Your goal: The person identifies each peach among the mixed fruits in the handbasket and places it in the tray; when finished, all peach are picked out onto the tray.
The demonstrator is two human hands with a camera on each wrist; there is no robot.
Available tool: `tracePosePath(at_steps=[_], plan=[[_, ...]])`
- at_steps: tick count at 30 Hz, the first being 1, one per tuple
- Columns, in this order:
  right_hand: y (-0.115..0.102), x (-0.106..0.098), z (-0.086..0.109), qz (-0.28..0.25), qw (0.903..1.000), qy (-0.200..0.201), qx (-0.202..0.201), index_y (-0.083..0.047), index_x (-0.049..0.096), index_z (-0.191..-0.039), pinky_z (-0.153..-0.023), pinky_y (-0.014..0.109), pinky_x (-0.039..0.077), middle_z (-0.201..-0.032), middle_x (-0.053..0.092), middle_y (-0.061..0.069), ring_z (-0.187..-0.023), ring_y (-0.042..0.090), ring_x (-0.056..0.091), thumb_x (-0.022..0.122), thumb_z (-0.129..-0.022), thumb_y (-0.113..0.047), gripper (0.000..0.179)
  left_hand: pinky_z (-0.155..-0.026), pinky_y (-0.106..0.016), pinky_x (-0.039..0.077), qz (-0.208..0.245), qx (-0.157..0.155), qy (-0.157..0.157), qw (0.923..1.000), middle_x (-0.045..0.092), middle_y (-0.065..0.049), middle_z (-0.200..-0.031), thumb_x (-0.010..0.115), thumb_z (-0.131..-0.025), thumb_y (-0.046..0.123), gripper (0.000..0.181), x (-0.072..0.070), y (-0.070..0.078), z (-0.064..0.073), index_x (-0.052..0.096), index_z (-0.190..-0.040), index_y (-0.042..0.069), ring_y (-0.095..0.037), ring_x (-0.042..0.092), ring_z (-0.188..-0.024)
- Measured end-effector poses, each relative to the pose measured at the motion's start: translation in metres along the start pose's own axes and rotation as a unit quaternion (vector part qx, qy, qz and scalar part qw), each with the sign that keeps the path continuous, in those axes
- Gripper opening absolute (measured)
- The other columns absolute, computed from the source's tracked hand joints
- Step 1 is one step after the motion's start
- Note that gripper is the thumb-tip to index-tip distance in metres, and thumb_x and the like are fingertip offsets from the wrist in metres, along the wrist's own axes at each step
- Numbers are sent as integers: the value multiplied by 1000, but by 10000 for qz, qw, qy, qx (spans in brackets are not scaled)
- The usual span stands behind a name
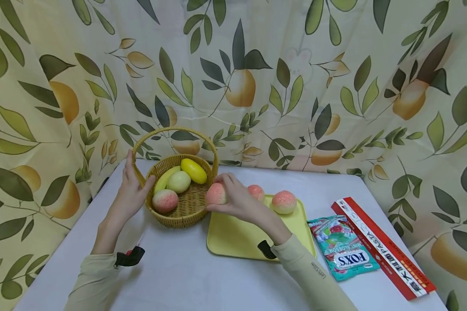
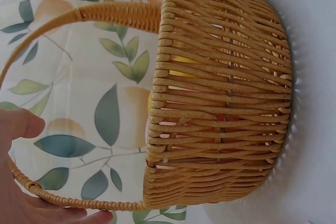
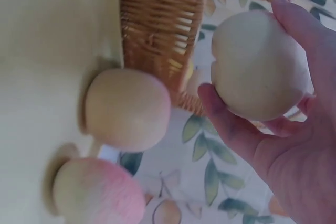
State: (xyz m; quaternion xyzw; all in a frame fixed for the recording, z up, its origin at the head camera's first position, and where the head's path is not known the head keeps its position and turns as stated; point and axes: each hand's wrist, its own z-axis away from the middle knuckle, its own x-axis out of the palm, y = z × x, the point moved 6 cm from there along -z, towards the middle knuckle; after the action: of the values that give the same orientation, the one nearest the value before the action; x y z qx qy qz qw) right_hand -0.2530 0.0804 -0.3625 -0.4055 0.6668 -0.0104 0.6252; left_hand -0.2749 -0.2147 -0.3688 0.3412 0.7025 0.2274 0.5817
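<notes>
My right hand grips a pink and cream peach, held beside the basket's right rim and over the tray's left side. In the right wrist view, fingers and thumb wrap the peach's pale side. My left hand rests at the left of the wicker basket, its fairly straight fingers outside the handle and the thumb on the inner side. Inside the basket lie another peach, a pale green round fruit, a yellow oval fruit and a banana-like yellow fruit.
A yellow tray carries two more peaches, one at its back right and one partly behind my right hand. Farther right lie a teal FOX'S candy bag and a long red pasta box. A leaf-patterned curtain backs the table.
</notes>
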Motion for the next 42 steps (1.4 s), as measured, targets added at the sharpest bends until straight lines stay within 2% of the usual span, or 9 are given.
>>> tracePosePath(at_steps=[8,12,15,17,22,26,34,42], plan=[[19,-2,23,-118,9994,-1,331,-12,45,-140,-104,38,53,-137,51,4,-122,18,57,79,-87,-50,73,-106,-82,29,0,37,0,10000,-10,-32,-169,45,-107,45,95,0,1,1,-34,-157,30,-71,27,-139],[24,-2,34,-2,9988,-62,493,-22,45,-147,-90,39,55,-130,51,2,-104,16,60,76,-88,-55,74,-106,-82,30,18,44,-16,10000,-11,-31,-169,45,-107,47,95,0,2,1,-35,-156,32,-72,29,-137],[27,0,41,34,9981,-212,581,-30,50,-145,-82,36,52,-125,49,0,-90,15,57,74,-89,-56,66,-106,-82,29,22,20,-17,10000,-11,-31,-169,45,-107,47,95,0,2,1,-35,-156,32,-72,27,-138],[29,3,44,10,9977,-290,612,-31,54,-140,-80,35,51,-125,48,-1,-88,14,57,74,-89,-55,60,-107,-82,28,33,17,-25,10000,-10,-31,-169,46,-107,46,96,0,2,0,-35,-156,32,-71,26,-139],[33,9,50,-124,9976,-359,571,-25,57,-135,-92,39,53,-131,50,1,-105,17,58,76,-89,-51,56,-106,-82,28,35,-8,-39,10000,-10,-32,-169,48,-107,42,97,1,3,-1,-35,-156,33,-72,27,-138],[36,17,53,-170,9976,-506,449,-22,57,-136,-99,44,52,-136,50,2,-117,19,57,74,-89,-54,59,-106,-82,29,26,-51,-12,10000,-9,-31,-169,47,-107,43,97,1,2,0,-36,-156,33,-72,30,-137],[40,32,63,-426,9933,-942,517,-27,54,-136,-106,43,50,-137,47,-1,-121,16,55,73,-90,-56,57,-107,-81,29,61,-38,-46,10000,-10,-31,-169,46,-107,47,96,3,1,2,-36,-156,33,-71,29,-138],[42,40,65,-420,9928,-1025,451,-28,53,-132,-109,42,48,-135,48,-2,-124,15,54,75,-90,-52,53,-107,-81,30,55,-54,-38,10000,-9,-31,-169,47,-107,44,97,1,4,1,-35,-156,31,-70,30,-138]])
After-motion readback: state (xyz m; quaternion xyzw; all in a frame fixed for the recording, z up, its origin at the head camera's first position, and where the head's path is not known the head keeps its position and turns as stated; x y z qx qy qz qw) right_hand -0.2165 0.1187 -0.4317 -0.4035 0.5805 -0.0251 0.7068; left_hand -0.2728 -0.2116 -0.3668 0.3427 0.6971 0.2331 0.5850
